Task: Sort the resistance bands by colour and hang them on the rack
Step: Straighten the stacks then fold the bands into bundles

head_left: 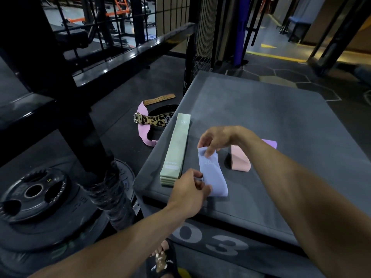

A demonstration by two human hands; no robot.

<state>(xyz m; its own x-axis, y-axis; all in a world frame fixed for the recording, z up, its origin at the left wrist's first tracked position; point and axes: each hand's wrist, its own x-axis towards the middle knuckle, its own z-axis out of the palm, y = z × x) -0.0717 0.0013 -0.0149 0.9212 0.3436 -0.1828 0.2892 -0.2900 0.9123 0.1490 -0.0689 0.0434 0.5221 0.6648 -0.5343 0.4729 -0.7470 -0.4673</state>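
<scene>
Pinching lilac band [212,173], both hands.

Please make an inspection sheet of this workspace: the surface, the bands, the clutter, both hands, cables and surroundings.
Surface: grey padded box, marked 03 on its front.
Job's things: green bands stacked flat at the left edge; blue band held in both hands; pink band and purple band behind the right arm.
Clutter: leopard belt, pink belt and tan belt on the floor; weight plate.
Hands: left hand grips the band's near end; right hand pinches its far end.
Cables: nothing seen.
Surroundings: black rack frame, wire mesh panel.
</scene>
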